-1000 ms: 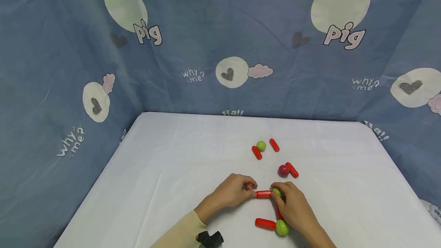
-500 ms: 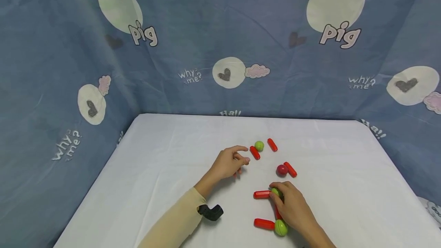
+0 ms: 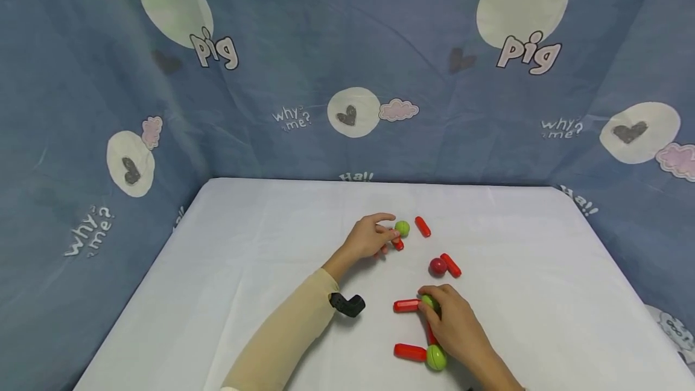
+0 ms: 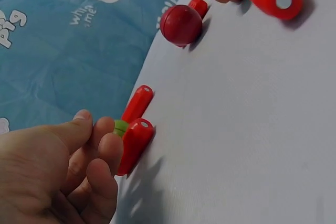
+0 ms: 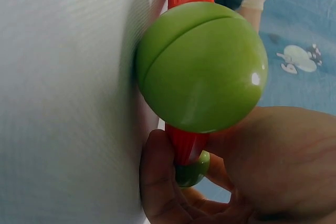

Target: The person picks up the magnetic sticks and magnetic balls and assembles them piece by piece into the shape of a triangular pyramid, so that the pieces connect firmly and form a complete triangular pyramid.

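My left hand (image 3: 367,238) reaches over the table with loosely bent fingers and nothing visible between them. Right beside it are a red rod (image 3: 399,245) and a green ball (image 3: 402,228); the left wrist view shows the fingertips near that rod (image 4: 137,142). My right hand (image 3: 458,327) pinches the far green ball (image 3: 428,301) of a joined piece. A red rod (image 3: 406,306) sticks out leftward from this ball. Another red rod (image 3: 431,335), partly hidden by the hand, runs to the near green ball (image 3: 436,357), from which a third red rod (image 3: 409,352) points left.
A dark red ball (image 3: 437,267) and a red rod (image 3: 450,265) lie side by side beyond my right hand. One more red rod (image 3: 423,226) rests farther back. Blue printed cloth (image 3: 304,155) rises behind the white table (image 3: 271,222).
My left hand has let go of the joined piece's upper red rod and moved away to the rod and green ball at the back. My right hand keeps its hold on the green ball.
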### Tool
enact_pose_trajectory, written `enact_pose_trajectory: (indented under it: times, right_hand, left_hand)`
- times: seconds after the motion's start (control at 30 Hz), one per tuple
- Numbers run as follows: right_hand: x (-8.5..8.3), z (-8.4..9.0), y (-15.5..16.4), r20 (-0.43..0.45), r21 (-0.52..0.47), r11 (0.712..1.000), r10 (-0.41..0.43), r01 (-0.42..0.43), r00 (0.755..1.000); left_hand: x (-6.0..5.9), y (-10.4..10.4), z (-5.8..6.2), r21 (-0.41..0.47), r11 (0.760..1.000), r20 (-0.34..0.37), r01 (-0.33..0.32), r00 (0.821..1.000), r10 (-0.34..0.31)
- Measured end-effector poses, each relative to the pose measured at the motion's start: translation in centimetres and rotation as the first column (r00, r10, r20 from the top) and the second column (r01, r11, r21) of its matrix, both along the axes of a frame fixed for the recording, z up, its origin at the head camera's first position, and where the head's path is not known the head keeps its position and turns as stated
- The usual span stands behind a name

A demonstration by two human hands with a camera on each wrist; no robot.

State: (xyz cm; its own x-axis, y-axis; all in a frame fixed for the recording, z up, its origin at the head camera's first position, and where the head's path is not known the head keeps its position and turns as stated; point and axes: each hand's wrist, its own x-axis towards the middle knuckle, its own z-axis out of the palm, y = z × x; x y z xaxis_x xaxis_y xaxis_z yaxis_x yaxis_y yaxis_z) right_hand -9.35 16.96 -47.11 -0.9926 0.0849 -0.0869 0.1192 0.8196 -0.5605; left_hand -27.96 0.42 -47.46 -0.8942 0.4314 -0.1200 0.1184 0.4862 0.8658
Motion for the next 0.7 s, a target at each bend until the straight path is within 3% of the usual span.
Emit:
enact_pose_trajectory:
  times: [0.7]
  right_hand:
    - [-0.1,-0.4,0.3,-0.005,-0.021,1.000,0.008,-0.008,1.000]
  left_hand:
    - [-1.7,2.7,-0.5,-0.115,0.992,0.045,-0.046,0.998,0.051]
